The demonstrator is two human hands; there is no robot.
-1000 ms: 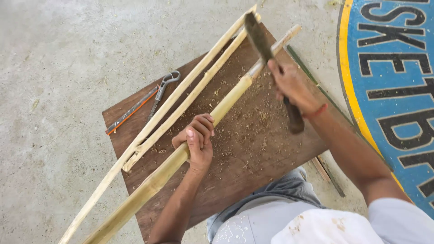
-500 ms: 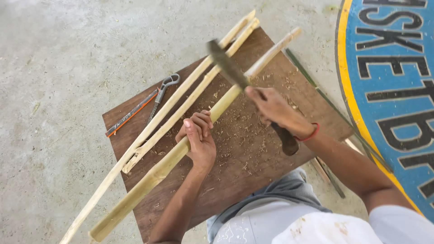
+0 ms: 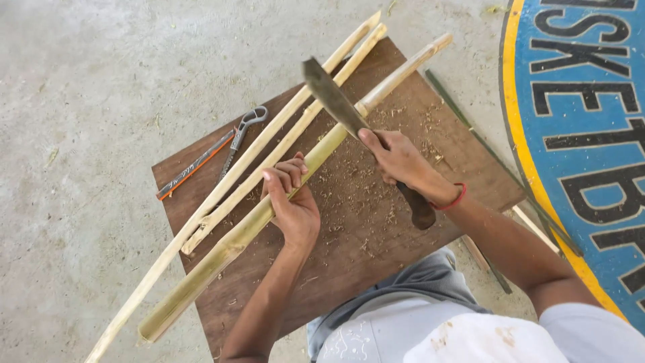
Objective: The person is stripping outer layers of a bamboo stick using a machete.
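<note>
Left hand [image 3: 292, 202] sits mid-board, fingers [image 3: 285, 176] clenched around the thick bamboo pole [image 3: 269, 212], pinning it to the brown wooden board [image 3: 430, 161]. The pole runs on a diagonal from 7 o'clock to 1 o'clock, both ends overhanging the board edges onto the concrete floor [image 3: 87, 81]. Right hand [image 3: 400, 161] is at 3 o'clock of the left hand, well apart from it, fingers clenched on the dark handle of a machete [image 3: 342, 111]; the blade points to 11 o'clock and crosses the pole just above the grip. Two thinner bamboo strips [image 3: 282, 138] lie parallel at 10 o'clock of the pole, just beside it, also overhanging top and bottom. Pincers [image 3: 240, 131] and an orange-black flat tool [image 3: 195, 165] sit near the board's left edge. Shavings litter the board's centre. Open floor at 9 to 12 o'clock. A blue painted floor marking with a yellow rim [image 3: 578, 134] lies at 3 o'clock, with a thin green strip [image 3: 470, 131] along the board's right edge.
</note>
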